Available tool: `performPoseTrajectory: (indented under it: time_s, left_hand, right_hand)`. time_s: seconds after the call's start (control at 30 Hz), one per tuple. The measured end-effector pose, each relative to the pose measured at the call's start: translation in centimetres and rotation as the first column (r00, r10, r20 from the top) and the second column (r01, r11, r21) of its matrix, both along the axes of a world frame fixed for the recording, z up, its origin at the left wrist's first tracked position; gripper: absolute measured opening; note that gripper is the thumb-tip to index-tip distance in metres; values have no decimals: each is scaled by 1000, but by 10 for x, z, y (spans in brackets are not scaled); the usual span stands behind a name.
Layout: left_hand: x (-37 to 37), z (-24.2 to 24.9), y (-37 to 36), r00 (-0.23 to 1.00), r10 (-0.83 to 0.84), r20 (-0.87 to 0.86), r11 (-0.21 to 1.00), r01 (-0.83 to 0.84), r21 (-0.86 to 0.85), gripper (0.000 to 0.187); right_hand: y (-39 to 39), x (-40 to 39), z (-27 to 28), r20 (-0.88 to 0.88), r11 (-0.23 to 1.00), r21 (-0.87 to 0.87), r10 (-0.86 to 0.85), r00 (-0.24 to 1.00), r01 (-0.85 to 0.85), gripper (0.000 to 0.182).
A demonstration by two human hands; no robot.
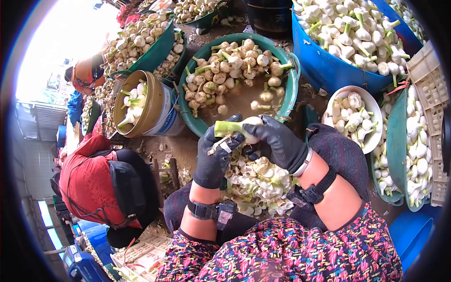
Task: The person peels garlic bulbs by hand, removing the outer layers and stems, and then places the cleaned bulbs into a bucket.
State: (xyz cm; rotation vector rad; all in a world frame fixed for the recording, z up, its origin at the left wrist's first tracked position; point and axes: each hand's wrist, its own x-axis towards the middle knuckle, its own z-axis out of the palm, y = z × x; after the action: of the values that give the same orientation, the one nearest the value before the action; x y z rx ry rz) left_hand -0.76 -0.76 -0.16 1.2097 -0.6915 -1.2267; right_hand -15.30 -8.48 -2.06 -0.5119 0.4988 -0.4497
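Both my hands wear black gloves and hold one garlic bulb [248, 126] with a green stalk. My left hand [216, 155] grips the stalk end, where a small blade shows between the fingers. My right hand [277, 141] wraps the white bulb. Under the hands lies a heap of white peelings [258, 183] between my knees. Just beyond them stands a green basin [291, 89] of muddy water with several unpeeled bulbs.
A blue tub [329, 70] of peeled garlic stands at top right, a white bowl [373, 136] of peeled bulbs to the right, and green trays [397, 141] beside it. A tan bucket [155, 103] sits left. A person in red [89, 183] crouches at the left.
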Motion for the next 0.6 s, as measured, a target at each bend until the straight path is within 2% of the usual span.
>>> performPoseTrajectory:
  time_s: [0.03, 0.1, 0.13, 0.17, 0.23, 0.27, 0.3, 0.33, 0.37, 0.43, 0.47, 0.53, 0.57, 0.6]
  left_hand:
    - [-1, 1, -1, 999, 26, 27, 1000, -26, -11, 37]
    - [-1, 5, 0, 1000, 29, 12, 1000, -28, -3, 34]
    - [-1, 5, 0, 999, 40, 36, 999, -40, 0, 32]
    - [0, 4, 1, 997, 51, 60, 999, -51, 2, 31]
    - [3, -1, 2, 998, 50, 37, 999, -50, -9, 29]
    - [4, -4, 3, 999, 49, 15, 999, -49, -14, 28]
    - [4, -7, 3, 999, 49, 15, 999, -48, -13, 28]
    - [4, -9, 4, 999, 36, 14, 998, -35, -60, 26]
    - [3, -9, 4, 1000, 23, 13, 994, -22, -107, 24]
    - [0, -3, 4, 996, 21, 82, 998, -15, -63, 22]
    - [-1, -1, 3, 989, 15, 150, 1000, -13, -19, 21]
    - [1, 0, 1, 986, 16, 166, 1000, -12, -23, 20]
    - [2, 0, 2, 983, 18, 180, 1000, -14, -25, 20]
    - [3, -1, 2, 994, -13, 111, 999, 17, -32, 23]
  right_hand:
    - [2, -1, -3, -1, 1000, 0, 0, 1000, 0, 35]
    - [8, -2, 2, 178, 978, -134, -135, 975, 160, 48]
    - [6, -1, 2, 125, 959, -233, -133, 983, 159, 55]
    - [6, 0, 0, 126, 959, -234, -132, 983, 159, 55]
    - [6, 3, -2, 18, 812, -547, -229, 973, 201, 50]
    - [5, 1, 2, 18, 812, -548, -230, 973, 202, 50]
    - [3, -4, 10, -23, 866, -474, -192, 981, 158, 45]
    - [2, -6, 14, -59, 912, -394, -149, 987, 114, 39]
    - [2, -7, 12, -59, 912, -393, -150, 987, 115, 39]
    - [0, -7, 9, -47, 973, -204, -122, 991, 110, 30]
    - [0, -7, 9, -47, 973, -205, -122, 991, 110, 30]
    - [1, -7, 9, 46, 991, -62, -112, 993, 115, 29]
    - [1, -7, 10, 44, 992, -58, -112, 993, 114, 29]
    - [1, -7, 13, 39, 992, -50, -118, 992, 120, 28]
